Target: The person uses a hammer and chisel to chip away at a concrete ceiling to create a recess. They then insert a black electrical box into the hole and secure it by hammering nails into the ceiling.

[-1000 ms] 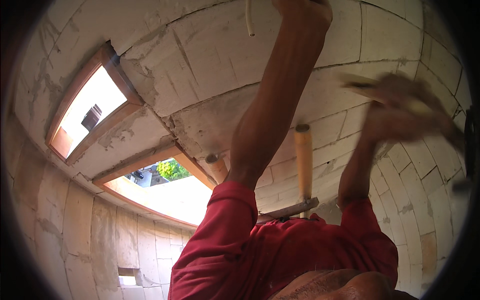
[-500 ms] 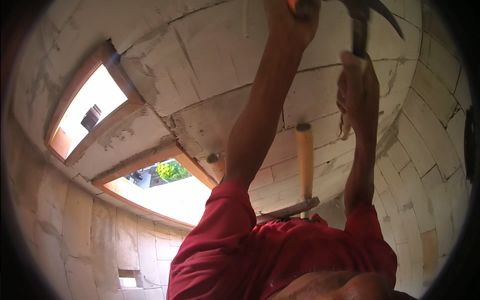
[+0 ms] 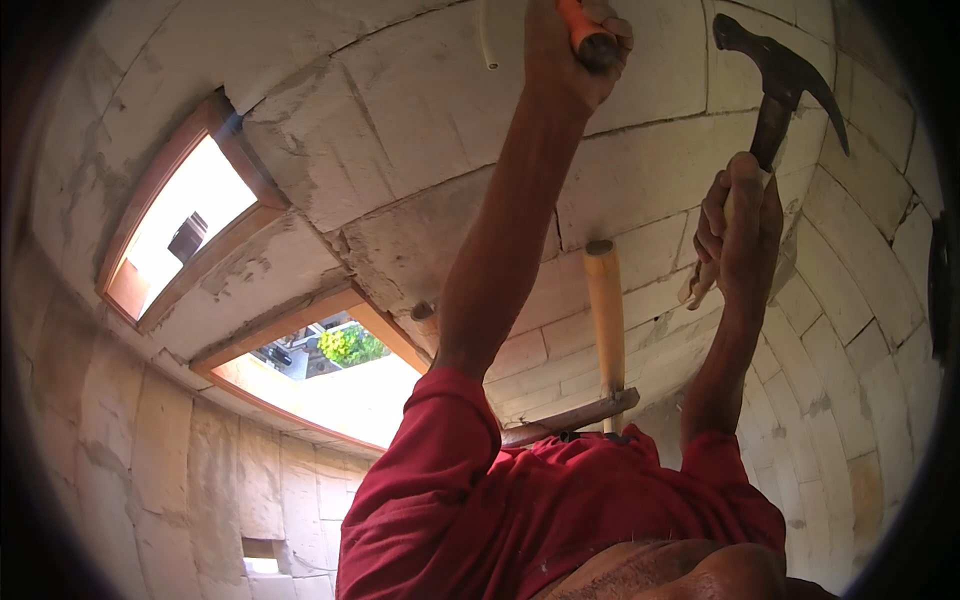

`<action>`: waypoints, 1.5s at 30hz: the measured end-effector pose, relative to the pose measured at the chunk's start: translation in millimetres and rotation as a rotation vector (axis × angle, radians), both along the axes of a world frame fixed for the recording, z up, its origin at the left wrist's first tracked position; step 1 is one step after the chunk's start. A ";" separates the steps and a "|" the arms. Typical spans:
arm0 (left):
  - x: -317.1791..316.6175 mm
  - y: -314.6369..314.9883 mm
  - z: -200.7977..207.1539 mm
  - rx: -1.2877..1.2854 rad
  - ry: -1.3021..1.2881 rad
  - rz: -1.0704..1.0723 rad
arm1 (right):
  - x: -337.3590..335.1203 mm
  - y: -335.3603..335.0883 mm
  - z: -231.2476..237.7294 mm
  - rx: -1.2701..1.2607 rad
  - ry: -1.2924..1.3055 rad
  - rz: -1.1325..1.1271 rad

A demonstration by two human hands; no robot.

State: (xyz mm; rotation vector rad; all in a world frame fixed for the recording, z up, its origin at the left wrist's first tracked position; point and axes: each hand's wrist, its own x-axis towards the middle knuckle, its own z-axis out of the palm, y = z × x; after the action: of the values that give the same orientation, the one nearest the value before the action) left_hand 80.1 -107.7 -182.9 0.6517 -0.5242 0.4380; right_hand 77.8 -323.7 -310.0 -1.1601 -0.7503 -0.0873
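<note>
High against the block wall, my left hand is closed round an orange-handled tool. Its round, dark butt end points back toward me, and its working end is out of the picture at the top. My right hand grips a claw hammer by the lower part of its handle. The dark hammer head stands upright, to the right of the orange tool and apart from it. Fingers and thumb wrap the handle, and its pale end sticks out below the fist.
Two wood-framed openings are on the left: an upper window and a lower one, with greenery outside. Upright bamboo poles and a wooden crosspiece stand below my arms. A thin cable or tube hangs at the top.
The hammer has swung down and to the right, away from the orange-handled tool, with my right hand. My left hand has shifted slightly, showing more of the orange handle.
</note>
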 end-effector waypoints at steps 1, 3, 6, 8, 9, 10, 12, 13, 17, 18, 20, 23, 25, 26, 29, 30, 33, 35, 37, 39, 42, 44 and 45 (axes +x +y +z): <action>1.1 3.7 0.4 -0.042 -0.022 -0.012 | 3.8 -2.7 0.2 -0.003 -0.018 0.017; -1.6 -0.9 6.0 -0.140 -0.051 0.025 | 8.0 -5.0 7.4 0.005 -0.037 -0.012; 7.9 -12.2 12.6 -0.229 -0.091 0.030 | 9.7 -5.8 23.5 0.034 -0.086 -0.030; 15.8 -15.3 31.7 -0.342 -0.085 0.025 | 9.5 -8.9 35.5 0.051 -0.139 -0.044; 14.8 -20.9 42.0 -0.396 -0.083 0.023 | 21.1 -12.3 30.9 0.075 -0.196 -0.102; 15.3 -24.9 43.5 -0.360 -0.153 0.160 | 43.3 -20.8 20.6 0.098 -0.254 -0.158; 25.2 -38.5 42.0 -0.278 -0.283 0.419 | 63.1 -36.2 23.2 0.210 -0.473 0.008; 27.4 -36.5 41.7 -0.276 -0.277 0.403 | 62.0 -41.8 36.4 0.280 -0.610 0.305; 37.2 -43.0 40.5 -0.281 -0.213 0.254 | 85.6 -25.2 13.1 0.235 -1.061 0.054; 42.9 -54.4 32.3 -0.215 -0.305 0.480 | 91.9 30.5 -18.2 0.174 -1.160 -0.539; 37.3 -45.2 21.5 -0.230 -0.262 0.525 | 52.5 69.9 -7.2 -0.047 -0.698 -0.432; 10.7 5.5 20.0 -0.053 0.044 0.159 | 6.8 39.7 10.2 -0.019 -0.054 0.011; -3.2 44.1 -13.7 0.593 0.176 0.289 | -8.2 31.6 11.9 0.067 -0.022 -0.082; -15.3 10.5 -17.6 0.597 0.356 0.569 | -11.8 25.7 10.3 0.097 0.008 -0.143; -24.4 2.3 -18.7 0.492 0.447 0.448 | -2.4 19.4 8.4 0.023 -0.017 -0.117; -23.5 2.2 -20.4 0.426 0.355 0.385 | -4.5 18.2 7.3 0.017 -0.017 -0.095; -7.8 5.8 -12.4 0.225 0.151 0.183 | -9.1 16.6 7.9 -0.002 -0.022 -0.048; 5.7 9.1 0.8 0.085 0.127 0.023 | -11.7 15.3 6.5 -0.023 -0.013 -0.045; 16.8 17.8 7.8 0.034 0.076 -0.057 | -17.7 14.5 5.0 -0.014 -0.033 -0.054; 20.4 23.0 7.3 0.011 0.046 -0.106 | -21.0 12.7 5.1 -0.017 -0.042 -0.078; 17.4 29.2 7.5 0.005 0.052 -0.098 | -22.2 12.2 3.3 -0.007 -0.046 -0.115; 17.4 30.1 8.5 -0.003 0.098 -0.045 | -19.2 15.1 -4.5 0.054 -0.044 -0.113; 17.6 31.3 7.1 0.000 0.097 -0.070 | -19.8 19.0 -7.8 0.106 -0.051 -0.145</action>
State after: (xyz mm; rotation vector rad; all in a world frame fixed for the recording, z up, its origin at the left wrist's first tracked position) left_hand 97.6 -76.3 -175.7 0.6493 -0.4539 0.3387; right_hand 58.1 -304.7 -317.9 -1.1137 -0.6970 -0.2754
